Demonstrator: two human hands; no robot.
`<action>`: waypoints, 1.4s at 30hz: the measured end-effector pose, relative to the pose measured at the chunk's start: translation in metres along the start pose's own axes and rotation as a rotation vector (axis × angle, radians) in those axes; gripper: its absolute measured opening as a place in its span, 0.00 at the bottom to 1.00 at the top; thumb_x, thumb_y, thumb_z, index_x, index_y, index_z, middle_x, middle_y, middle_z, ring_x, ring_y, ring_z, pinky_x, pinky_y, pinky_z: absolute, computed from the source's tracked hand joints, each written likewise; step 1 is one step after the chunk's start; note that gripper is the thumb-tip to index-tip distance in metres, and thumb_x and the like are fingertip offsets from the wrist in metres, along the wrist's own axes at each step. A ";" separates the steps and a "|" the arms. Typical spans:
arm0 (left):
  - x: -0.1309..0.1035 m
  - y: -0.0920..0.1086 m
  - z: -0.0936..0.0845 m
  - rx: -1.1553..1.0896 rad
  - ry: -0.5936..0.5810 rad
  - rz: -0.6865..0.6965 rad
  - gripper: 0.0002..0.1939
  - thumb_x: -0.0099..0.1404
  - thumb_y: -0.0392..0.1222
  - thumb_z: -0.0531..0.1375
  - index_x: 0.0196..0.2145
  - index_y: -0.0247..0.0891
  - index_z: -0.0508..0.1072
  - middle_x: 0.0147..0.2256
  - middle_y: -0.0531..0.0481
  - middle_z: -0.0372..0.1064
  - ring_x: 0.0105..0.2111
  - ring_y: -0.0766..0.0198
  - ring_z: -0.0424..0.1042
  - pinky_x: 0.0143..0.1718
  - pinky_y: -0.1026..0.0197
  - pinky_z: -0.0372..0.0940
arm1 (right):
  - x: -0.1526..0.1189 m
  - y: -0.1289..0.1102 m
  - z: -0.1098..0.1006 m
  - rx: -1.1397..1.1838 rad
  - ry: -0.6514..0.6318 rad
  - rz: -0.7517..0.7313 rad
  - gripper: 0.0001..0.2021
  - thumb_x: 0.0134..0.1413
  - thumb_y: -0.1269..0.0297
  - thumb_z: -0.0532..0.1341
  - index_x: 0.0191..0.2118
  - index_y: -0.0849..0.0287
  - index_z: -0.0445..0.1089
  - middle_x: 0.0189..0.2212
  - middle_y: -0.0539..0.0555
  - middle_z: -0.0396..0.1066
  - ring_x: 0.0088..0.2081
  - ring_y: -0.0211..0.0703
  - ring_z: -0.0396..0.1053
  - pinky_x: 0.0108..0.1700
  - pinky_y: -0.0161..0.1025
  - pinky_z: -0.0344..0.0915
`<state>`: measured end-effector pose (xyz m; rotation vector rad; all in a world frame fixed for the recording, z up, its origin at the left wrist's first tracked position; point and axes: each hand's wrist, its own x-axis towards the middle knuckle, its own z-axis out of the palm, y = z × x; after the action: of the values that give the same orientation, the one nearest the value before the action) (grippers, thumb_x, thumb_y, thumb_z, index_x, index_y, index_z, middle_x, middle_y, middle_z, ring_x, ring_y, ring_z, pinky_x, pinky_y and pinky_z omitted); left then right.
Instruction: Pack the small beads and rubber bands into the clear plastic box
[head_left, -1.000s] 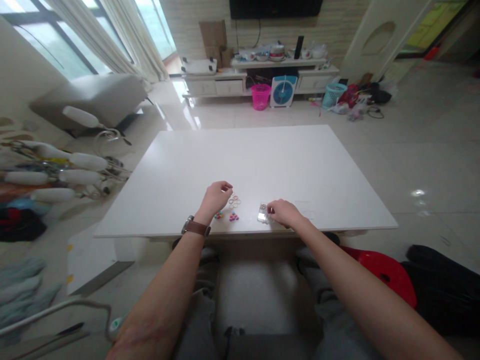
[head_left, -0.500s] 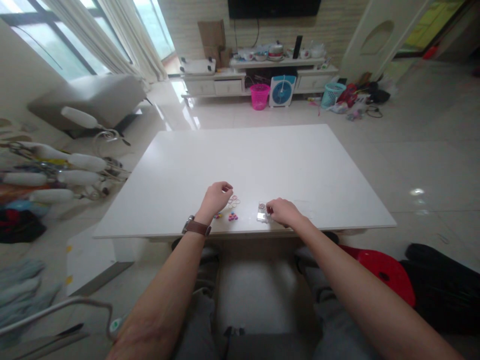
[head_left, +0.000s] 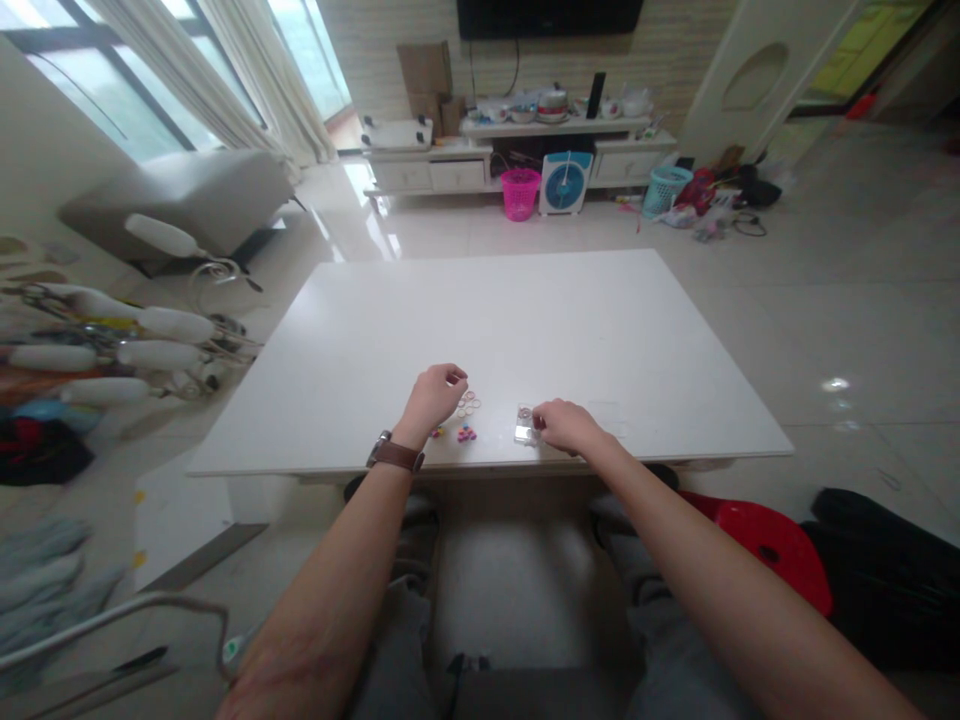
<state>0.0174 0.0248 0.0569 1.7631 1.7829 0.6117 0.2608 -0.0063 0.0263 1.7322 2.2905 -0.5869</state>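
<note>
My left hand [head_left: 436, 396] hovers over the white table [head_left: 480, 310] with its fingers curled together; anything in them is too small to make out. Right beside its fingertips lie several thin pinkish rings [head_left: 470, 400]. Closer to the table's front edge sits a cluster of small colourful pieces [head_left: 466, 434], and a second cluster [head_left: 437, 433] is partly hidden by my left wrist. My right hand [head_left: 564, 424] has its fingers pinched at the right side of a small clear compartment box [head_left: 524, 430]. A ring-like item shows in the box's far part. What the right fingertips hold is hidden.
Faint clear flat pieces [head_left: 606, 412] lie right of my right hand. A red stool [head_left: 772, 550] stands by the table's right front. Beyond the table are a pink basket [head_left: 520, 195], a box fan [head_left: 565, 184] and a low white cabinet [head_left: 459, 175].
</note>
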 end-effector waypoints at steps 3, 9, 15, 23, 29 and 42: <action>0.000 0.001 0.000 0.010 -0.008 -0.004 0.11 0.62 0.38 0.59 0.39 0.35 0.80 0.38 0.43 0.79 0.38 0.58 0.75 0.43 0.59 0.66 | 0.000 0.000 -0.002 -0.020 0.004 -0.009 0.13 0.53 0.70 0.59 0.40 0.55 0.79 0.40 0.59 0.79 0.42 0.50 0.76 0.39 0.38 0.64; -0.001 0.004 -0.001 0.026 -0.026 -0.023 0.11 0.63 0.38 0.59 0.40 0.35 0.80 0.38 0.44 0.79 0.36 0.60 0.75 0.41 0.60 0.66 | -0.001 -0.002 -0.004 -0.030 -0.022 -0.010 0.13 0.53 0.69 0.58 0.41 0.55 0.79 0.41 0.59 0.79 0.42 0.50 0.76 0.39 0.38 0.64; -0.002 0.006 -0.002 0.015 -0.036 -0.027 0.11 0.63 0.37 0.59 0.40 0.35 0.80 0.37 0.44 0.79 0.35 0.61 0.75 0.40 0.61 0.66 | -0.001 -0.001 -0.004 -0.001 -0.054 -0.019 0.13 0.54 0.71 0.58 0.42 0.55 0.79 0.40 0.58 0.79 0.40 0.46 0.76 0.38 0.35 0.63; -0.001 0.004 -0.001 0.055 -0.072 -0.041 0.11 0.64 0.38 0.58 0.40 0.35 0.80 0.35 0.45 0.79 0.35 0.60 0.76 0.40 0.61 0.66 | -0.002 -0.001 -0.007 -0.002 -0.069 0.005 0.15 0.55 0.71 0.57 0.43 0.54 0.79 0.43 0.59 0.79 0.42 0.47 0.75 0.40 0.37 0.64; 0.006 -0.009 0.003 0.118 -0.089 -0.015 0.11 0.63 0.36 0.59 0.40 0.35 0.80 0.37 0.45 0.79 0.38 0.60 0.76 0.42 0.61 0.67 | -0.014 -0.001 -0.025 -0.008 0.141 0.098 0.14 0.59 0.69 0.55 0.42 0.54 0.78 0.41 0.58 0.78 0.42 0.48 0.75 0.39 0.38 0.62; 0.023 -0.056 0.048 0.304 -0.117 -0.033 0.10 0.64 0.36 0.61 0.42 0.35 0.79 0.43 0.41 0.78 0.43 0.58 0.75 0.46 0.61 0.67 | -0.082 -0.118 0.015 -0.023 -0.211 -0.422 0.12 0.58 0.70 0.60 0.44 0.60 0.79 0.42 0.63 0.80 0.44 0.53 0.78 0.44 0.42 0.72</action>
<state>0.0082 0.0430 -0.0174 1.9179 1.8956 0.2261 0.1707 -0.1118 0.0676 1.1128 2.5006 -0.7704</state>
